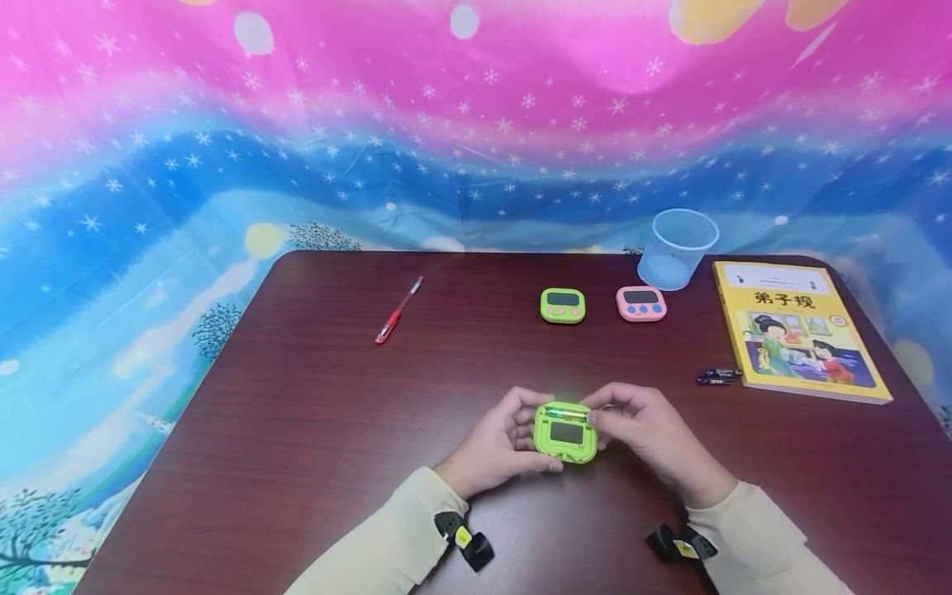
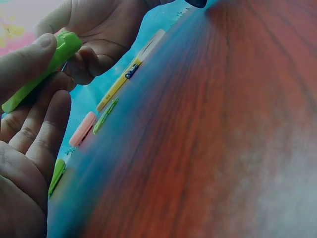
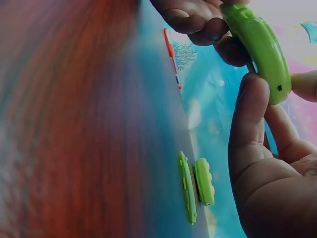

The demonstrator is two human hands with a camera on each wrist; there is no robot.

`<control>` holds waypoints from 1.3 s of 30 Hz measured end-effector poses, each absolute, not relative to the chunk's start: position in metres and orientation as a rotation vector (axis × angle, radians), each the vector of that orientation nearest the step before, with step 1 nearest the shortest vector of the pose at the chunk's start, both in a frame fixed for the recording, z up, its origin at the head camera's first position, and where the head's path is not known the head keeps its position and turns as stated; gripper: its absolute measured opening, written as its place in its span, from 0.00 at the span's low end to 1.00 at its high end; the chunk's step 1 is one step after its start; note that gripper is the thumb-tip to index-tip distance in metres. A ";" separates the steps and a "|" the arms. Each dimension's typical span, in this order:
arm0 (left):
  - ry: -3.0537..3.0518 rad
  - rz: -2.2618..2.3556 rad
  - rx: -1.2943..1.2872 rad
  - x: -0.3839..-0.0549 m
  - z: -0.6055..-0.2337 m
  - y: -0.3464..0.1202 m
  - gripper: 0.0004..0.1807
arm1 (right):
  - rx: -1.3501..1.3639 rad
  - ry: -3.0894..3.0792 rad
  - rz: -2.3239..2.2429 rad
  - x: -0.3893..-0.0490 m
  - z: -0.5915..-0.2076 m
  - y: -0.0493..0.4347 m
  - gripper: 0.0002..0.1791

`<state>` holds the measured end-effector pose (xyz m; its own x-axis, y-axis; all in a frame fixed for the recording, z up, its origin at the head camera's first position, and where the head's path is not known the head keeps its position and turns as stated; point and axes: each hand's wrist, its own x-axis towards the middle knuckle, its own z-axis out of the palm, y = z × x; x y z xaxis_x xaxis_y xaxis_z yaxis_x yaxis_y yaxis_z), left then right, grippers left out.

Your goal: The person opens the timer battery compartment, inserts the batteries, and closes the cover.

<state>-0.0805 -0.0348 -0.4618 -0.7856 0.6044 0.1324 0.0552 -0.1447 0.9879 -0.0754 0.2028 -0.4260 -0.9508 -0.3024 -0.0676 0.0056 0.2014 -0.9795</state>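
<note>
A green digital timer (image 1: 567, 433) is held up between both hands, its back facing up and its battery slot uncovered. A shiny green-gold battery (image 1: 564, 414) lies in that slot. My left hand (image 1: 506, 438) grips the timer's left side, thumb along the lower edge and fingers behind. At the upper right corner my right hand (image 1: 654, 430) pinches the timer's edge, its thumb beside the battery's end. A thin green battery cover (image 3: 187, 188) lies on the table in both wrist views; the head view does not show it.
Farther back sit another green timer (image 1: 563, 306) and a pink timer (image 1: 641, 304). A clear cup (image 1: 678, 248) stands near the back edge, left of a yellow book (image 1: 806, 330). Small dark batteries (image 1: 718, 378) lie beside the book. A red pen (image 1: 399, 310) rests at left.
</note>
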 end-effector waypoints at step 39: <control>1.733 2.082 0.632 -0.092 -0.468 -0.037 0.45 | -0.352 2.916 -1.063 -0.098 -0.445 0.239 0.13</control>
